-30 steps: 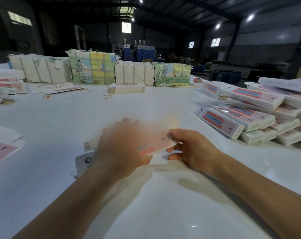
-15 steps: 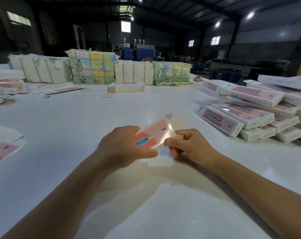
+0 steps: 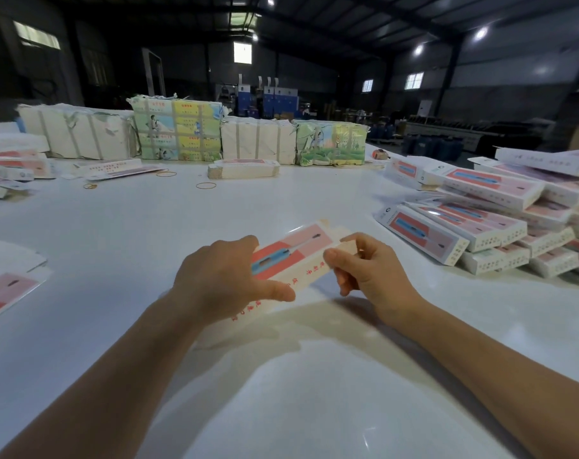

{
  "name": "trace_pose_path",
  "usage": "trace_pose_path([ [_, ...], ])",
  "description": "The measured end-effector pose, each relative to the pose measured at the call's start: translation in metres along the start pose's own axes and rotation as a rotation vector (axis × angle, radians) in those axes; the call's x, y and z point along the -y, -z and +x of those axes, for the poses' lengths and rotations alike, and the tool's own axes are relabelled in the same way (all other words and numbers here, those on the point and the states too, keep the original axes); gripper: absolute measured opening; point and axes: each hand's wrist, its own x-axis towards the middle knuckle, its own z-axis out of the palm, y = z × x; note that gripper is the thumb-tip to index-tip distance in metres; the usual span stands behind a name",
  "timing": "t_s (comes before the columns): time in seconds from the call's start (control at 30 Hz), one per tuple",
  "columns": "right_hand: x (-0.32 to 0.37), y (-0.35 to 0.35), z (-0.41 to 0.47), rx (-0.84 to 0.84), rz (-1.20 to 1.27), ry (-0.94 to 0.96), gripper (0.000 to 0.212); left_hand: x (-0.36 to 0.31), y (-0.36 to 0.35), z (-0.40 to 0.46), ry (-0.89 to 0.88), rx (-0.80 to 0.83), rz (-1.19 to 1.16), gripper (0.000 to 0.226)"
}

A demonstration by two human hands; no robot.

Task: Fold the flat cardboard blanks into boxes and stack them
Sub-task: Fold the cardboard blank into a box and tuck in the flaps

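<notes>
Above table (image 3: 122, 246): blank (image 3: 291, 260) gripped by left hand (image 3: 221, 279), pinched by right hand (image 3: 371, 276). Risk: crooked crease from uneven squeeze.

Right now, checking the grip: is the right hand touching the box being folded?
Touching. The head view shows the right hand pinching the far end of the box between thumb and fingers.

We see a half-formed box (image 3: 289, 260), pink and red with a blue picture on top and red print down its cream side, held tilted above the counter. The folded boxes (image 3: 480, 223) of the same print lie piled at right.
</notes>
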Motion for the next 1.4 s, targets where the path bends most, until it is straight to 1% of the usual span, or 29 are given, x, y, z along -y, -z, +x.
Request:
trace_pose_path([
  [0.03, 0.000, 0.002, 0.000, -0.077, 0.001, 0.006, 0.012, 0.001, -0.001, 0.000, 0.019, -0.001, -0.026, 0.061],
  [0.1, 0.000, 0.005, 0.000, -0.252, -0.093, 0.049, 0.017, 0.002, -0.001, -0.002, 0.057, -0.005, -0.101, 0.067],
  [0.13, 0.001, 0.006, 0.000, -0.312, -0.167, 0.101, 0.014, 0.002, -0.001, -0.002, 0.066, -0.013, -0.127, 0.069],
  [0.17, 0.001, 0.005, -0.001, -0.337, -0.235, 0.162, 0.013, 0.002, -0.001, -0.003, 0.068, -0.023, -0.139, 0.069],
  [0.23, 0.003, 0.000, -0.005, -0.330, -0.352, 0.264, 0.017, -0.001, -0.002, -0.005, 0.060, -0.044, -0.150, 0.070],
  [0.33, 0.006, -0.007, -0.010, -0.273, -0.463, 0.327, 0.024, -0.006, -0.001, -0.007, 0.050, -0.053, -0.181, 0.070],
  [0.4, 0.008, -0.010, -0.012, -0.248, -0.498, 0.355, 0.020, -0.009, 0.000, -0.009, 0.023, -0.048, -0.185, 0.075],
  [0.5, 0.012, -0.012, -0.014, -0.233, -0.520, 0.379, 0.017, -0.014, -0.002, -0.012, -0.034, -0.055, -0.112, 0.071],
  [0.6, 0.015, -0.010, -0.014, -0.235, -0.525, 0.349, 0.017, -0.015, -0.002, -0.012, -0.047, -0.060, -0.089, 0.071],
  [0.67, 0.016, -0.008, -0.013, -0.220, -0.485, 0.266, 0.022, -0.013, -0.004, -0.013, -0.063, -0.081, -0.063, 0.070],
  [0.77, 0.018, -0.006, -0.009, -0.111, -0.404, 0.057, 0.054, -0.013, -0.010, -0.013, -0.113, -0.137, 0.067, 0.071],
  [0.8, 0.017, -0.005, -0.007, -0.075, -0.390, -0.001, 0.057, -0.013, -0.012, -0.013, -0.127, -0.156, 0.110, 0.072],
  [0.83, 0.017, -0.005, -0.006, -0.057, -0.354, -0.046, 0.054, -0.013, -0.013, -0.013, -0.135, -0.168, 0.147, 0.074],
  [0.87, 0.016, -0.004, -0.005, -0.064, -0.290, -0.071, 0.046, -0.014, -0.013, -0.014, -0.133, -0.173, 0.170, 0.073],
  [0.93, 0.014, -0.004, -0.004, -0.138, -0.146, -0.061, 0.022, -0.016, -0.014, -0.014, -0.108, -0.178, 0.166, 0.067],
  [0.97, 0.012, -0.004, -0.005, -0.172, -0.098, -0.047, 0.014, -0.018, -0.014, -0.014, -0.092, -0.185, 0.161, 0.064],
  [1.03, 0.010, -0.006, -0.006, -0.208, -0.066, -0.026, 0.010, -0.022, -0.015, -0.016, -0.072, -0.208, 0.179, 0.060],
  [1.1, 0.009, -0.007, -0.005, -0.225, -0.114, -0.012, 0.012, -0.026, -0.017, -0.017, -0.072, -0.236, 0.215, 0.058],
  [1.17, 0.008, -0.005, -0.005, -0.211, -0.252, 0.056, 0.017, -0.027, -0.017, -0.017, -0.086, -0.248, 0.224, 0.054],
  [1.23, 0.009, 0.000, -0.005, -0.149, -0.411, 0.127, 0.017, -0.024, -0.017, -0.017, -0.109, -0.241, 0.219, 0.055],
  [1.33, 0.010, 0.008, -0.005, -0.028, -0.498, 0.161, 0.015, -0.022, -0.018, -0.016, -0.130, -0.216, 0.216, 0.057],
  [1.37, 0.011, 0.010, -0.004, -0.029, -0.531, 0.194, 0.014, -0.022, -0.019, -0.016, -0.116, -0.206, 0.196, 0.055],
  [1.4, 0.012, 0.012, -0.003, -0.072, -0.598, 0.238, 0.011, -0.023, -0.018, -0.016, -0.095, -0.197, 0.163, 0.054],
])
